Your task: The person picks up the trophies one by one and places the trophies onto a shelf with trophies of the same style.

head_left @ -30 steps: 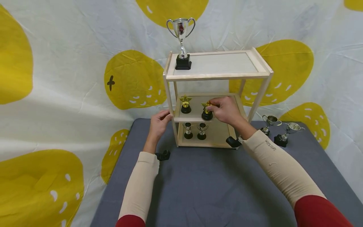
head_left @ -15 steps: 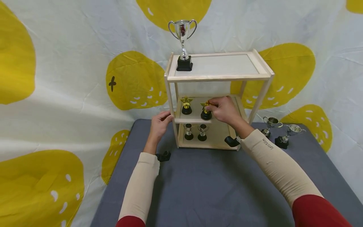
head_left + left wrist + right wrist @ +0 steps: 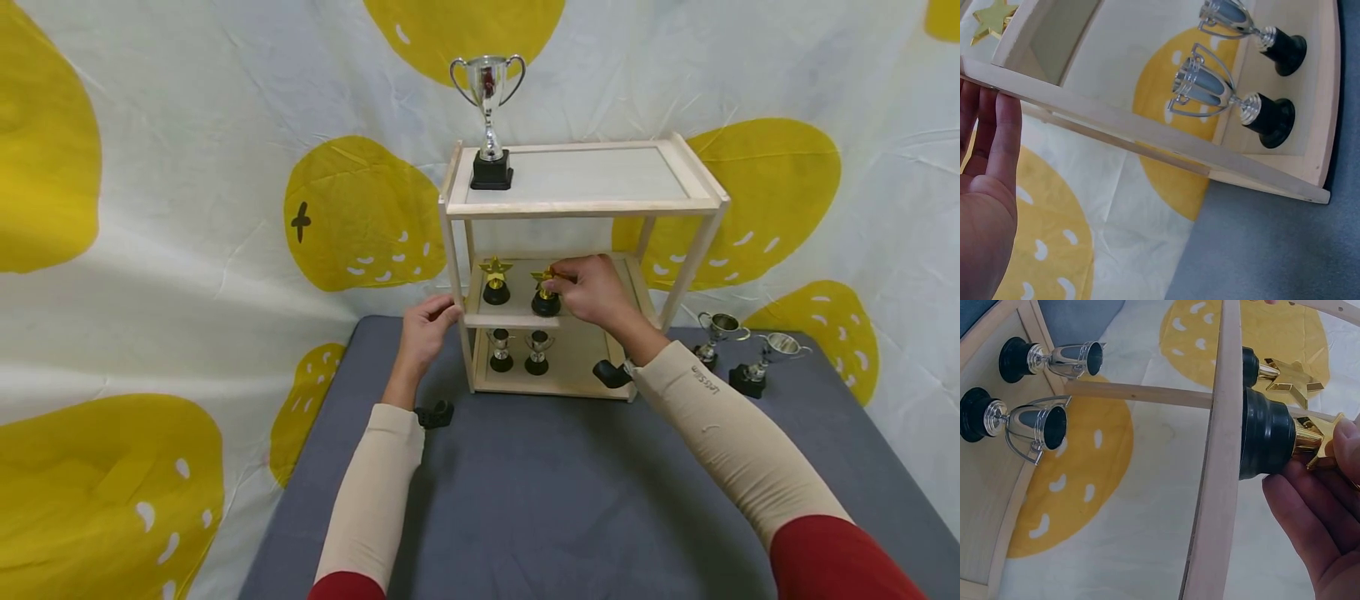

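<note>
My right hand (image 3: 596,287) pinches the star top of a gold star trophy (image 3: 1310,442) between thumb and fingers. Its black base (image 3: 1266,433) is upright at the front edge of the middle shelf. A second gold star trophy (image 3: 496,282) stands to its left on that shelf. My left hand (image 3: 426,333) holds the left front post of the wooden shelf unit (image 3: 585,208); in the left wrist view its fingertips are hidden behind the wood. Two small silver cup trophies (image 3: 500,350) stand on the bottom shelf, below the stars.
A large silver cup trophy (image 3: 489,125) stands at the top shelf's left end. Two more silver cups (image 3: 720,333) stand on the grey cloth-covered table (image 3: 540,492), right of the shelf unit. A white curtain (image 3: 225,167) with yellow shapes hangs close behind.
The star trophy in my right hand has shifted very slightly left along the shelf front. My left hand stays at the post. The view has tilted a little.
</note>
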Demonstrator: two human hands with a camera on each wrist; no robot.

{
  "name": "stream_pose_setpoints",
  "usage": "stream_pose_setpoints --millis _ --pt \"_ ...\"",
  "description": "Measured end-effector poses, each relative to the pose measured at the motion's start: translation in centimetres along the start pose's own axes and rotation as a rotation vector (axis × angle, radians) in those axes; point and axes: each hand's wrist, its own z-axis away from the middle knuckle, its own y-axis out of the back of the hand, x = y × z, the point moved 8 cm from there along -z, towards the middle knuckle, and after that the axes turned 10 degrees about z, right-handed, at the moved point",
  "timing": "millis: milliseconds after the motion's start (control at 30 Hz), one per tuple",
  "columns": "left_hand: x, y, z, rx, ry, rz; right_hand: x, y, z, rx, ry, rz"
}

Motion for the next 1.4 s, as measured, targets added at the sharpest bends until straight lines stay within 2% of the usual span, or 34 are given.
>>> stream_pose_setpoints --millis 300,667,867,1167,1400 --pt "0.1 0.1 0.1 0.009 0.008 -0.016 0.0 -0.4 -0.5 0.018 0.023 0.027" --pt "-0.1 0.1 0.0 0.008 0.002 -0.023 0.2 -0.7 -0.7 -0.001 -0.015 0.011" --pt "0.0 0.0 -0.1 0.0 -0.005 -0.035 0.0 -0.7 -1.1 0.015 0.01 0.035" --pt "0.2 0.0 0.0 -0.001 -0.028 -0.021 0.2 -1.2 -1.5 -0.017 0.004 0.068" --pt "0.0 0.2 -0.1 0.003 -0.001 -0.027 0.2 -1.2 -1.8 -0.01 0.014 0.069"
